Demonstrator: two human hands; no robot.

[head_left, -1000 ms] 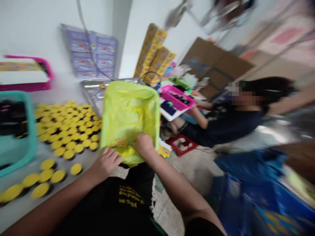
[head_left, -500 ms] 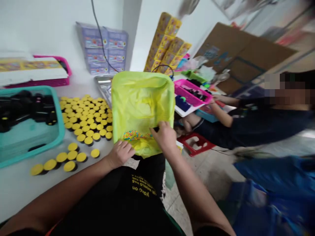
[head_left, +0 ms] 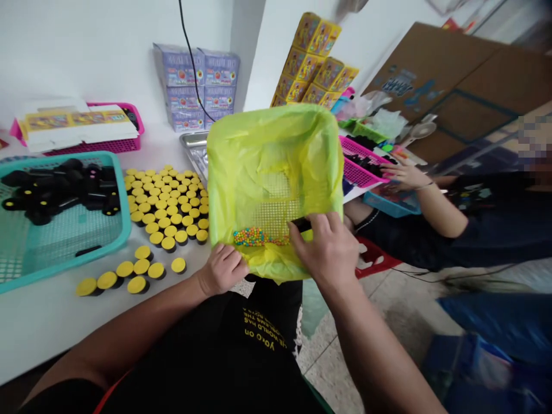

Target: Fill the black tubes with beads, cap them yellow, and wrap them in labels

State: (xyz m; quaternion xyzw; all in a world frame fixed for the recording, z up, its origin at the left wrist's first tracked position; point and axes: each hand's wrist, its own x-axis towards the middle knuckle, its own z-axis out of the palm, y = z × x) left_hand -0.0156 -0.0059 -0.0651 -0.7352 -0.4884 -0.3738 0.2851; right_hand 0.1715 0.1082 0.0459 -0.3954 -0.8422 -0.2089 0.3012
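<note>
A basket lined with yellow-green plastic (head_left: 276,149) is tilted towards me over my lap, its mesh bottom showing through. Small multicoloured balls (head_left: 254,236) are gathered along its near inner side. My left hand (head_left: 224,269) is closed on the near rim at the left corner. Inside the basket's right half, my right hand (head_left: 332,247) grips a dark elongated piece (head_left: 301,224), just right of the balls; its exact kind is hidden by the fingers. Left of the basket, many round black pots with yellow tops (head_left: 172,208) stand on the white table.
A teal basket (head_left: 123,230) with black plastic pieces (head_left: 73,187) is on the left. Behind stand a pink basket (head_left: 125,144), purple boxes (head_left: 198,86), a metal tray (head_left: 194,141) and stacked yellow boxes (head_left: 302,63). On the right, a co-worker's hand (head_left: 407,172) reaches to another pink basket (head_left: 360,167).
The view has shifted, so the table things sit further right. My right hand has moved slightly right inside the basket, still with the dark piece. My left hand keeps its grip on the rim.
</note>
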